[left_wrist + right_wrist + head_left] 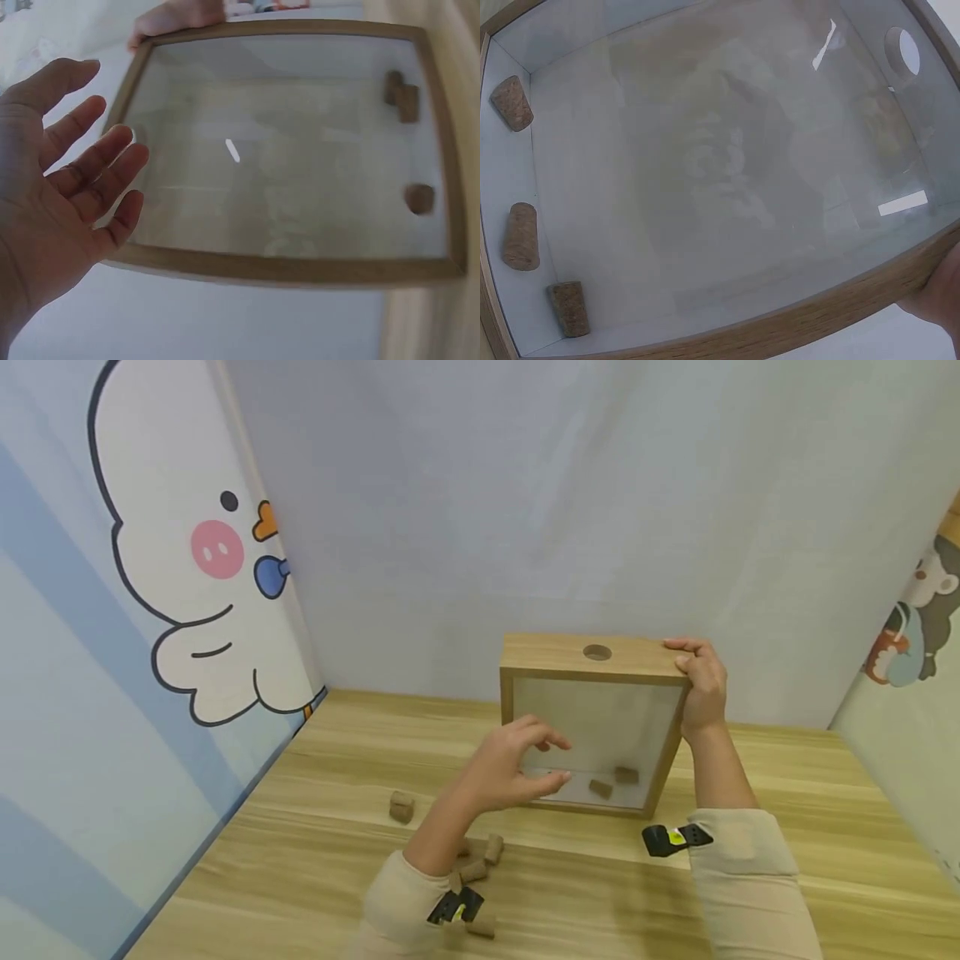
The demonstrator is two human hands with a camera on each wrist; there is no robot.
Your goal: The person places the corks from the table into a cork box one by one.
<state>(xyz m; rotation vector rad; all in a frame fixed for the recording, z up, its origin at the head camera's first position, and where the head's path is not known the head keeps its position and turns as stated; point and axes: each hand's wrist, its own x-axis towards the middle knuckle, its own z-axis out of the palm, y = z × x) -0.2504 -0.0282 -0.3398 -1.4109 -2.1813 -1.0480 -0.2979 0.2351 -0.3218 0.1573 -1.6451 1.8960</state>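
Note:
A shallow wooden box [592, 657] with a clear front stands upright on the table, a round hole [597, 652] in its top. My right hand [703, 685] grips its upper right corner. In the right wrist view, three corks lie inside along one wall, including a tapered cork [521, 237] between the other two. My left hand [517, 764] hangs before the lower left of the clear front, thumb and fingers apart, holding nothing. The left wrist view shows its palm [45, 217] and loosely bent fingers beside the box.
Several loose corks [474, 871] lie on the wood-grain table [300, 860], some partly hidden by the left forearm. Two more corks [401, 810] sit together farther left. A pale curtain [420, 527] hangs behind the box, and a cartoon-printed curtain [172, 443] lines the left side.

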